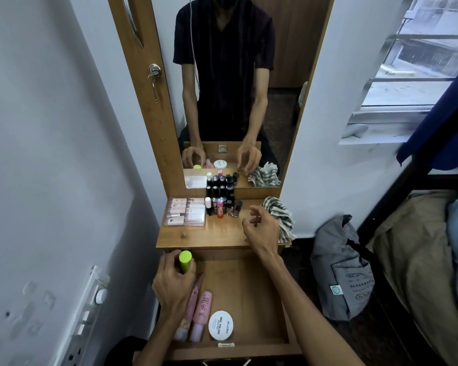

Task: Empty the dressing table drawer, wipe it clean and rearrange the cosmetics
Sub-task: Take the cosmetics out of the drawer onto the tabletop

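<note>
Now the left hand (173,282) grips a green tube (185,261) at the drawer's (249,286) back-left; the right hand (262,225) hovers loosely curled, empty, near the bottles (222,207); a careless reach could topple them.

Wood all over here: we see the drawer (251,291) and the tabletop (222,233) in a warm brown grain with a soft satin sheen, same on the tall side panel (143,83). The lock (154,70) is shiny metal. The lime green tube (185,260) looks like smooth matt plastic, the two pink tubes (196,313) glossier. The round white lid (220,325) is smooth plastic. The checked cloth (280,217) is soft, crumpled woven fabric, and the mirror (236,88) is slick glass
</note>
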Motion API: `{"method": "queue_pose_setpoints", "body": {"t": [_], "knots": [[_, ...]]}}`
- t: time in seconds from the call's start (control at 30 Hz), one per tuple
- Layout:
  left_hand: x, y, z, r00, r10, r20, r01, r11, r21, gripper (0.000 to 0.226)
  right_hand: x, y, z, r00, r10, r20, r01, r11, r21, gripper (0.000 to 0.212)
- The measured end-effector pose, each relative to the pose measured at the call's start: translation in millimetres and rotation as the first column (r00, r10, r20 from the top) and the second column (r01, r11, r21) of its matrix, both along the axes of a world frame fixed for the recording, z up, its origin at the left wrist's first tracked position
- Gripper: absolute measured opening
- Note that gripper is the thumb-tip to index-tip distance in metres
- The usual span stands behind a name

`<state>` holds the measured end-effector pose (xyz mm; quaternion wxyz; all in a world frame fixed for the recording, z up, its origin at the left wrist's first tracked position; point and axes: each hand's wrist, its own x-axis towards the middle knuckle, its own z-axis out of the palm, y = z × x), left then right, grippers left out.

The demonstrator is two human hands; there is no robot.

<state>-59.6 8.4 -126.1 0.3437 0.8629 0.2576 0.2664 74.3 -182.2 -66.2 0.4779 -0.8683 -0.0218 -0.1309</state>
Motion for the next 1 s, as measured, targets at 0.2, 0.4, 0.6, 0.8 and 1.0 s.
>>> {"method": "queue_pose_setpoints", "body": {"t": [0.2,0.4,0.6,0.8,1.0], "knots": [[-11,-4,25,0.973,-0.154,0.173,0.146,0.987,0.062,0.036,20,12,10,0.996,0.046,-0.079,-0.052,0.995,-0.082,0.049],[18,-6,67,0.924,-0.255,0.286,0.228,0.966,0.125,0.038,27,21,12,0.993,0.043,-0.113,-0.060,0.988,-0.143,0.030],[64,-13,95,0.905,-0.332,0.264,0.331,0.942,0.050,0.035,31,19,9,0.994,0.062,-0.093,-0.073,0.990,-0.120,0.031],[93,-13,94,0.910,-0.363,0.201,0.352,0.932,0.089,0.033,35,18,7,0.988,0.125,-0.092,-0.130,0.990,-0.050,0.028],[103,-9,91,0.917,-0.369,0.154,0.352,0.928,0.124,0.032,34,10,5,0.986,0.139,-0.087,-0.143,0.989,-0.039,0.036]]}}
